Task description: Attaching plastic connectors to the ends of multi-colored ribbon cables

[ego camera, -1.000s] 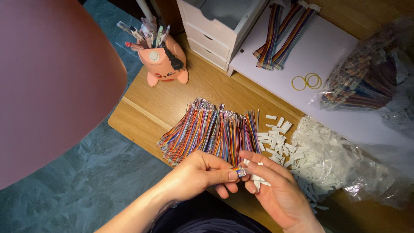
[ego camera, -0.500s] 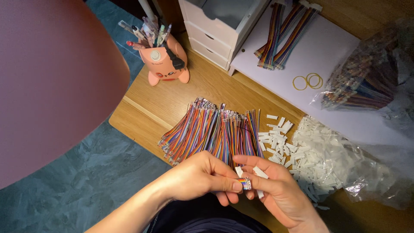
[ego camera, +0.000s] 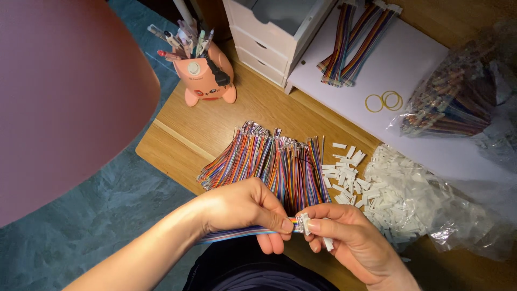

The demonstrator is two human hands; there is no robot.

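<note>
Our left hand (ego camera: 242,207) pinched a striped ribbon cable (ego camera: 237,233) near its end, and our right hand (ego camera: 344,237) pinched a small white connector (ego camera: 304,222) against that end. We judged the wires could bend or miss their slots if we pushed crooked. Just beyond our hands lay the pile of cables (ego camera: 269,159); past the right hand, loose connectors (ego camera: 344,175) and their bag (ego camera: 425,207) crowded the desk (ego camera: 258,102).

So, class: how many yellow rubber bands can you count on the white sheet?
3. The rubber bands lie together on the white sheet, right of the flat cables: one alone on the left, two overlapping beside it. More could be hidden under the bags.
</note>
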